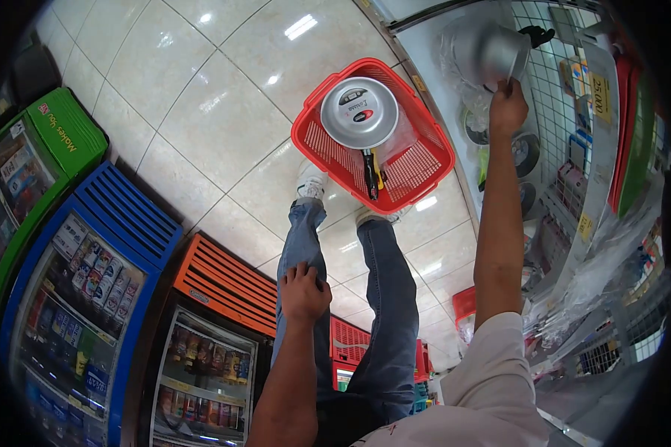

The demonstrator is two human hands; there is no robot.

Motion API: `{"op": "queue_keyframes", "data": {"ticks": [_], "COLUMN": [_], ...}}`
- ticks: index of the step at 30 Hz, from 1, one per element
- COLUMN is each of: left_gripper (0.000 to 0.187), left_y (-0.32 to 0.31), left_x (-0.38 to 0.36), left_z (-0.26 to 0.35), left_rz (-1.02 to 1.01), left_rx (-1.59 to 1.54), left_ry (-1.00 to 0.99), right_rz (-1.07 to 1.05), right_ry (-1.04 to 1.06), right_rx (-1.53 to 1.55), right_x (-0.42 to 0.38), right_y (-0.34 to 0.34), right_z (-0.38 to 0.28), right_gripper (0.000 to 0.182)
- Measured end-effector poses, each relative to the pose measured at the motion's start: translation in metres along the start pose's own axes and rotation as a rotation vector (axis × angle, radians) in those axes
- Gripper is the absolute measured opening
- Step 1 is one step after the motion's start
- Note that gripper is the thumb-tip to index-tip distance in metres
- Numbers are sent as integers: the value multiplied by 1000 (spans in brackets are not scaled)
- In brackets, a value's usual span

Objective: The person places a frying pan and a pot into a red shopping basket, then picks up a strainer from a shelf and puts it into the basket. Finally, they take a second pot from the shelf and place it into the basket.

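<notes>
At the shelf on the right, my right hand (508, 108) is closed on the near dark handle of a silver metal pot (492, 54), blurred a little. A second black handle (538, 34) sticks out at its far side, and clear plastic wrap (455, 45) lies against it. My left hand (304, 293) rests on my left leg near the knee, fingers slightly bent and holding nothing. On the floor before my feet stands a red plastic basket (417, 179). Inside it lie a silver pan (359, 112), bottom up, and a black-and-yellow handle (371, 175).
Wrapped round pans (525, 153) sit on the shelf below my right arm, beside a wire grid (555, 97) with a yellow price tag (601, 97). On the left stand a green cooler (67, 127), a blue cooler (127, 216) and an orange cooler (224, 279).
</notes>
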State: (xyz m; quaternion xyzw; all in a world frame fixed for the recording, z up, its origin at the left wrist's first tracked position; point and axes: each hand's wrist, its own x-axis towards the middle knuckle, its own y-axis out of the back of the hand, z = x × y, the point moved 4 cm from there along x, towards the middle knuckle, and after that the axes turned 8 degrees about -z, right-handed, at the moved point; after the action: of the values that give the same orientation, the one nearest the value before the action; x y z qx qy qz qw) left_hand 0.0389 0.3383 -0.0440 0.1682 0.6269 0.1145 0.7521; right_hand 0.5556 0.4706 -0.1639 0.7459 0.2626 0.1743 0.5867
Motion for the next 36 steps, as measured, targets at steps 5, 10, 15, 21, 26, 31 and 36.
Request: {"op": "queue_keyframes", "data": {"ticks": [5, 10, 15, 21, 26, 31, 36], "left_gripper": [29, 29, 29, 28, 36, 56, 64], "left_y": [-6, -9, -12, -9, -3, 55, 187], "left_x": [-1, -3, -7, -10, -11, -34, -124], "left_z": [-7, -12, -13, -21, -23, -10, 41], "left_rz": [-11, 12, -6, -8, 120, 42, -102], "left_rx": [12, 35, 35, 3, -158, -845, -1320], "left_ry": [-14, -45, -35, -43, -152, -206, -510], "right_rz": [102, 154, 79, -96, -324, -659, -738], "right_ry": [16, 0, -106, -119, 186, 672, 1092], "right_rx": [30, 284, 254, 337, 304, 271, 55], "right_x": [-29, -88, -156, -269, -337, -367, -380], "right_y": [37, 57, 72, 104, 181, 304, 416], "right_z": [16, 19, 23, -4, -43, -80, -129], "right_gripper": [31, 29, 29, 24, 8, 28, 51]}}
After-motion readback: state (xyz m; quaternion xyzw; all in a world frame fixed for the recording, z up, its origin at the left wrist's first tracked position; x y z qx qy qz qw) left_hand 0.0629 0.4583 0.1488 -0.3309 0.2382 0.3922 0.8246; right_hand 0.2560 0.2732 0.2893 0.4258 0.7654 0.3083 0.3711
